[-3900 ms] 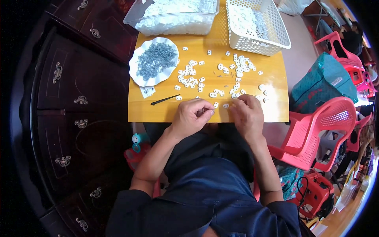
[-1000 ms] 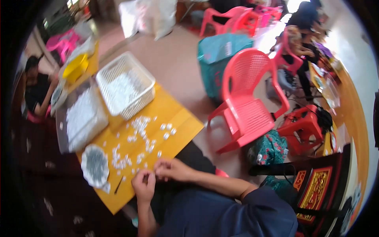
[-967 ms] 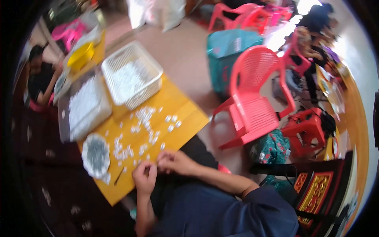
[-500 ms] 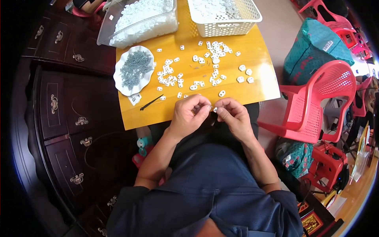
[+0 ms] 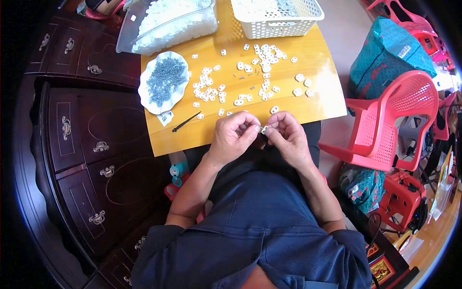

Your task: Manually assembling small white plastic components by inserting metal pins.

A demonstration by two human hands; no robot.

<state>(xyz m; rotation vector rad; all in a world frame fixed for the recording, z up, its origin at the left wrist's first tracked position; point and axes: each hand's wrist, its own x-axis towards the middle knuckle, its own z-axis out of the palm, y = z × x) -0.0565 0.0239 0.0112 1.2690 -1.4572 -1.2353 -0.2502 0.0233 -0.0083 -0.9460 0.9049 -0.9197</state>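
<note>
Over the near edge of the table, my two hands meet fingertip to fingertip. My right hand (image 5: 290, 139) pinches a small white plastic piece (image 5: 264, 130) between thumb and forefinger. My left hand (image 5: 233, 138) is closed in a pinch against it, on a tiny thin metal piece (image 5: 260, 127) whose kind is too small to tell. Just beyond the fingers lie several loose white two-holed plastic pieces (image 5: 239, 102). To the left, a white wavy-rimmed dish (image 5: 145, 94) holds a heap of small grey metal pins or screws (image 5: 167, 79).
A slim black tool (image 5: 186, 122) lies on the yellow table (image 5: 168, 139) near the dish. At the back stand a clear bin (image 5: 192, 30) and a white basket (image 5: 281, 30) full of white parts. A pink chair (image 5: 370, 139) is at right, dark drawers (image 5: 72, 183) at left.
The view has shifted slightly. Both hands stay together at the table edge, and the white piece has turned a little between the fingertips.
</note>
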